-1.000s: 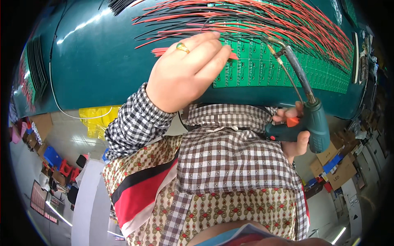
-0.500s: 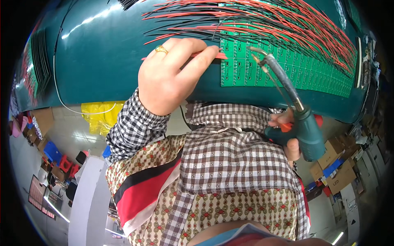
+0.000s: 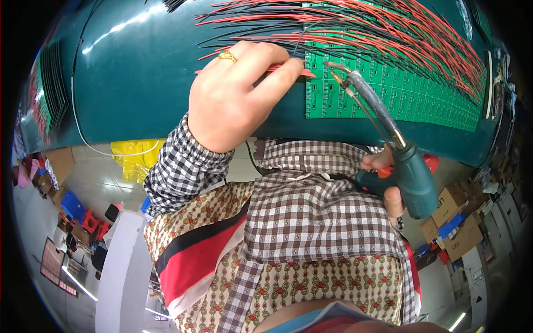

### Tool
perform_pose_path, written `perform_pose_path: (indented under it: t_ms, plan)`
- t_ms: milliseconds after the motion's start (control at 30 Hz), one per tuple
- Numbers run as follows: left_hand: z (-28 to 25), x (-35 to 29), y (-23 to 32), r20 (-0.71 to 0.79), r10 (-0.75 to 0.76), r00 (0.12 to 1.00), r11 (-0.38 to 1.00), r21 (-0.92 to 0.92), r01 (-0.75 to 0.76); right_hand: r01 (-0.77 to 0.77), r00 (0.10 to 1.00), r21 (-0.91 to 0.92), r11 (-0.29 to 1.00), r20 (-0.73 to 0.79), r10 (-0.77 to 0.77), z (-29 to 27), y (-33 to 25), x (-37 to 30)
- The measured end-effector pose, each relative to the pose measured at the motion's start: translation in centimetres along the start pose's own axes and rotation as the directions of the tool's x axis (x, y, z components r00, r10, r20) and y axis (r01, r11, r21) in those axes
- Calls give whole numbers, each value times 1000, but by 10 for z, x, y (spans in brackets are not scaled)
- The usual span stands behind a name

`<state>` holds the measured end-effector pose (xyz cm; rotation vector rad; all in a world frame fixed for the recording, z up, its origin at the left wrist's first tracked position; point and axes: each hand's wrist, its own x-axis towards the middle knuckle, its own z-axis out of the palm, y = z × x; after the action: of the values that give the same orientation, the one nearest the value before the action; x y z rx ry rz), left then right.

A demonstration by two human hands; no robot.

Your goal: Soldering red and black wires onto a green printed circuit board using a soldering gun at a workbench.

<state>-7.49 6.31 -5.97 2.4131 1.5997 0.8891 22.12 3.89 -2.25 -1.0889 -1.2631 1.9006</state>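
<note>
My left hand (image 3: pixel 239 94) is closed on a few red wires (image 3: pixel 308 73), whose ends poke out past the fingertips at the left edge of the green circuit boards (image 3: pixel 319 102). In my right hand (image 3: pixel 393 200) is a dark green soldering gun (image 3: pixel 413 177) with a long metal barrel and a thin feed tube beside it. Its tip slants up and left over the boards, a little right of the wire ends and apart from them. Many red and black wires (image 3: pixel 355 41) lie across the far part of the boards. The hand hides the middle of the held wires.
The boards lie on a dark green tabletop (image 3: pixel 133 83) near its front edge. At the far left stands a stack of boards with wires (image 3: pixel 53 89), near a white cable (image 3: pixel 78 119). A yellow plastic bag (image 3: pixel 133 161) and cardboard boxes (image 3: pixel 463 236) are below the table.
My left hand has moved slightly right and away from me with the red wires. The soldering gun's tip has shifted a little left, closer to the wire ends.
</note>
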Motion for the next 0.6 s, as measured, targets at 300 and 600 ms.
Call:
perform_pose_path:
  t_ms: [300,600]
  plan:
    - [-3,2,-1,20,18,1000,1000,-8,-18,-18,1000,-54,998,-13,17,-3,3,-3]
    - [0,3,-1,9,41,999,999,18,-41,25,999,-81,996,36,-23,-6,4,0]
